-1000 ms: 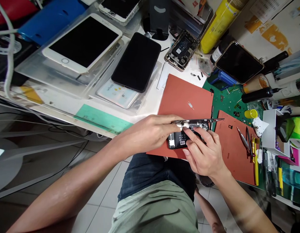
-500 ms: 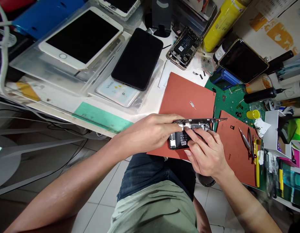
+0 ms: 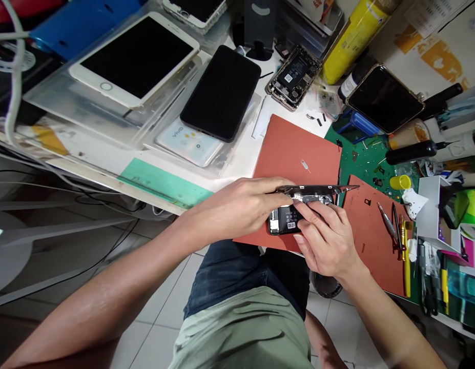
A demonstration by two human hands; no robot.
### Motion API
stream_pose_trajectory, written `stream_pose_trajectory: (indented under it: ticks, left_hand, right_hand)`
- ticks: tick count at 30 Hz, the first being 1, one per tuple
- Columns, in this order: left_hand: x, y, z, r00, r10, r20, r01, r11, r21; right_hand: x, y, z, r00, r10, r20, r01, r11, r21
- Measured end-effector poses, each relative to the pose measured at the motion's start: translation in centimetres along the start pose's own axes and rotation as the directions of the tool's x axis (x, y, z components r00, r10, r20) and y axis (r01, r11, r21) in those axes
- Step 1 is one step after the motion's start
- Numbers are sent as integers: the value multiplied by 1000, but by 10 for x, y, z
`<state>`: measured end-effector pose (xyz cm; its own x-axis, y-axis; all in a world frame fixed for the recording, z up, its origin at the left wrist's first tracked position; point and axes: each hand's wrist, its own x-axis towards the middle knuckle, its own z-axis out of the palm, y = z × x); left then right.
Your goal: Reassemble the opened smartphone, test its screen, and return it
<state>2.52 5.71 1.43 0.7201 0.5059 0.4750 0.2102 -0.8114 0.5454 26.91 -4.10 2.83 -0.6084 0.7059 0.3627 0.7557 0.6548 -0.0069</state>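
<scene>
Cluttered repair surface (image 3: 237, 164), white, crowded with devices. Far up-left of the left hand: white tablet (image 3: 135, 59) on a clear plastic tray, then black phone (image 3: 222, 92) lying face up. Left hand (image 3: 241, 207) reaches in from the left, fingers curled, pinching the left end of a lifted screen panel (image 3: 317, 189) that is seen edge-on. Under both hands: opened phone (image 3: 285, 221), battery and label showing, lying on the red mat (image 3: 291, 148) at the near surface edge. Right hand (image 3: 327, 238) sits just right of the left, fingers bent down onto the opened phone's innards below the panel; whether it grips anything cannot be told. Above the hands: SIM pin (image 3: 305, 165) on the mat, gutted phone chassis (image 3: 294, 77), yellow bottle (image 3: 350, 38). Right of the right hand: second red mat (image 3: 370, 241), tweezers (image 3: 387, 223), yellow-handled tool (image 3: 405, 256), yellow cap (image 3: 401, 181).
</scene>
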Motion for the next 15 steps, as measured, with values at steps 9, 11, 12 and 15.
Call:
stream_pose_trajectory:
  ticks: [9, 11, 12, 15]
  left_hand:
    - [5, -1, 2, 997, 31, -66, -33, 999, -31]
    - [5, -2, 3, 997, 32, -71, -35, 999, -37]
    - [5, -2, 3, 997, 32, -72, -35, 999, -35]
    - [4, -2, 4, 997, 28, -75, -31, 999, -30]
  right_hand:
    - [-8, 2, 1, 985, 75, -153, -61, 994, 95]
    - [-6, 2, 1, 986, 71, -150, -55, 993, 107]
    - [-5, 2, 1, 988, 67, -142, -51, 992, 112]
    - [-1, 2, 1, 992, 54, -114, -40, 992, 117]
